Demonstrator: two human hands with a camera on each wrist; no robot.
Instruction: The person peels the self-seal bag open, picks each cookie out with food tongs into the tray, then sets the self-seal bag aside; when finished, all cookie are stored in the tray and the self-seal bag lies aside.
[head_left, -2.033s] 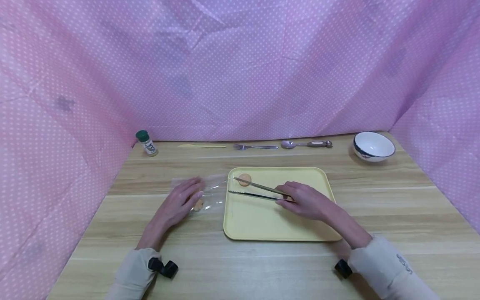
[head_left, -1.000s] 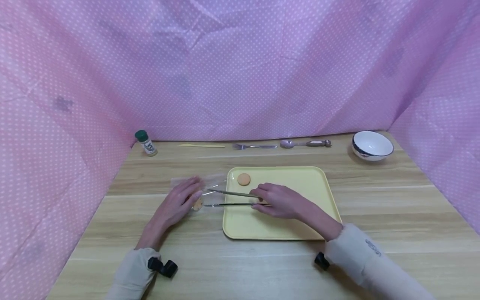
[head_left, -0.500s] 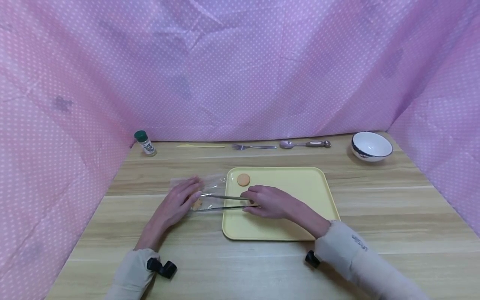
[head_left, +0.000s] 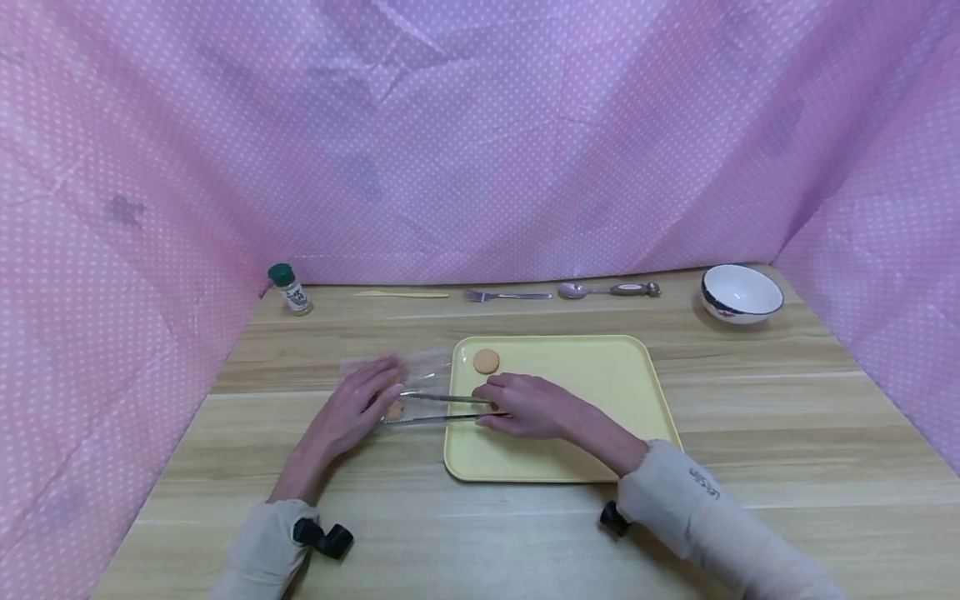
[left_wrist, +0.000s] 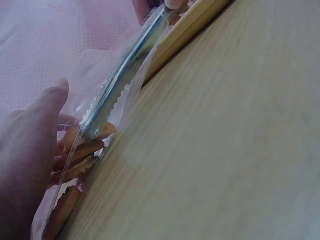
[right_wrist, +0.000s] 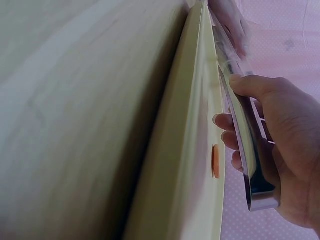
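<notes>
My left hand (head_left: pixel 358 404) holds a clear plastic bag (head_left: pixel 431 367) of cookies on the table, left of the tray. In the left wrist view several orange-brown cookies (left_wrist: pixel 77 152) show through the film, beside the fingers. My right hand (head_left: pixel 528 406) grips metal tongs (head_left: pixel 450 398) above the yellow tray (head_left: pixel 585 454). The tongs' serrated ends reach into the bag among the cookies; their arms stand apart in the head view. One round cookie (head_left: pixel 486 361) lies at the tray's far left corner. Film and fingers partly hide the tong tips.
Along the table's back stand a green-capped shaker bottle (head_left: pixel 290 289) and a white bowl (head_left: pixel 742 294). Between them lie a yellow knife (head_left: pixel 401 294), a fork (head_left: pixel 507 296) and a spoon (head_left: pixel 609 290). A pink dotted cloth (head_left: pixel 480 142) hangs behind and at both sides.
My right hand has moved left, taking the tongs from the round cookie on the tray into the bag. That cookie now lies free of them. The left hand has stayed in place.
</notes>
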